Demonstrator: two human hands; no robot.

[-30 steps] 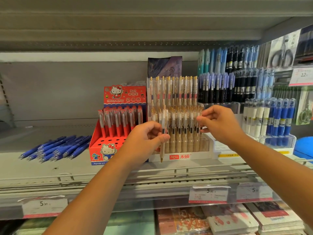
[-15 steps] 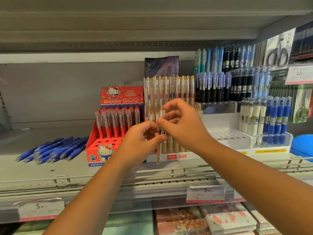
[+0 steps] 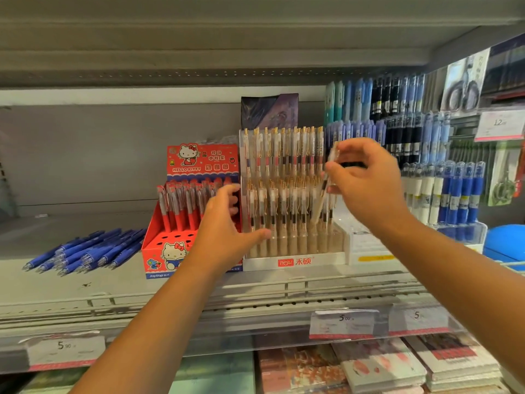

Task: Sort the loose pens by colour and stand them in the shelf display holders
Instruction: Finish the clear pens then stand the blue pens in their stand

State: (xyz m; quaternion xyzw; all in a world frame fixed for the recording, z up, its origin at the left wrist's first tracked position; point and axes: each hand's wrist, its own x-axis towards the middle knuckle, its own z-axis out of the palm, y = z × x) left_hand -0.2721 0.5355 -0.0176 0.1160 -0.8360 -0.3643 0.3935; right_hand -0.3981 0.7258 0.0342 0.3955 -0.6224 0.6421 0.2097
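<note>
A white tiered display holder point(image 3: 295, 261) full of clear, gold-clipped pens stands mid-shelf. My right hand point(image 3: 366, 180) pinches one clear pen point(image 3: 326, 183), tilted, in front of the holder's right end. Its tip points down toward the front row. My left hand point(image 3: 227, 231) is spread open at the holder's left side, thumb against the front pens, fingers behind the left wall. A red Hello Kitty holder point(image 3: 167, 251) of red pens stands just left. Several loose blue pens point(image 3: 88, 251) lie in a pile on the shelf at far left.
Tiered racks of blue, black and white pens point(image 3: 443, 191) fill the right side. Price tags point(image 3: 342, 322) hang on the shelf's front rail. Notebooks point(image 3: 377, 365) lie on the shelf below. Packaged scissors point(image 3: 463, 81) hang at the upper right.
The clear pen has passed from my left hand to my right, which carried it right and up. My left hand let go and opened against the holder's left side.
</note>
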